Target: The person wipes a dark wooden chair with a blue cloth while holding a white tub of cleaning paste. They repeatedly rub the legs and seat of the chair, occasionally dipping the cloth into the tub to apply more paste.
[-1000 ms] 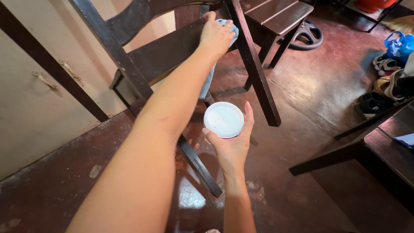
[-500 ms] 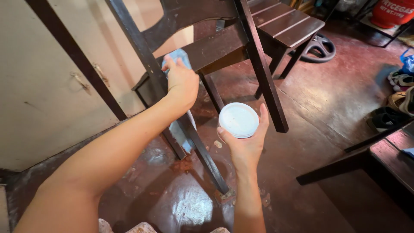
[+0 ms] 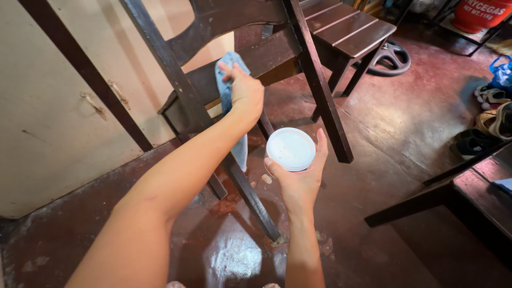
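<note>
Dark wooden chair standing on glossy red-brown floor. Left hand gripping blue cloth, pressing it against chair rail. Right hand cradling white-lidded round jar, fingers wrapping around it, just beside chair leg.

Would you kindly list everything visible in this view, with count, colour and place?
cloth: one, light blue, pressed against the chair frame under the left hand
round tub: one, white lid, held up at centre
wooden chair: one, dark brown, tilted, upper centre
slatted bench: one, dark brown, behind the chair
wheel-like ring: one, black, on the floor past the bench
cylinder: one, red, top right corner
shoes: several, mixed colours, right edge
bag: one, blue, right edge
table: one, dark, lower right
wall: one, cream, left
floor: dark red, glossy
left hand: on the cloth
right hand: gripping the tub from below
</note>
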